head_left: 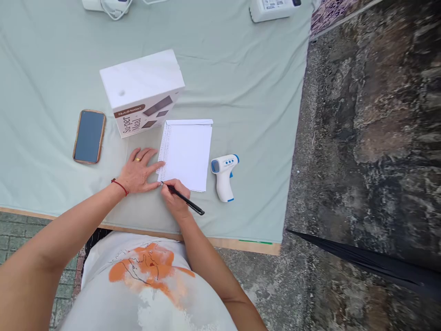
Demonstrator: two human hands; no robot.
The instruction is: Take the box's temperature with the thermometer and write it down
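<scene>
Head view, centre: my right grip pinches a slim black pen, likely light, stiff, best held near its tip; my left grip spreads, holding nothing.

Matt paper pad — smooth plastic pen

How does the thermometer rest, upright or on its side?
On its side: the thermometer lies along the cloth, not standing on its handle.

box blocking far-left of notepad, thermometer just to its right, room over cloth farther right
</scene>
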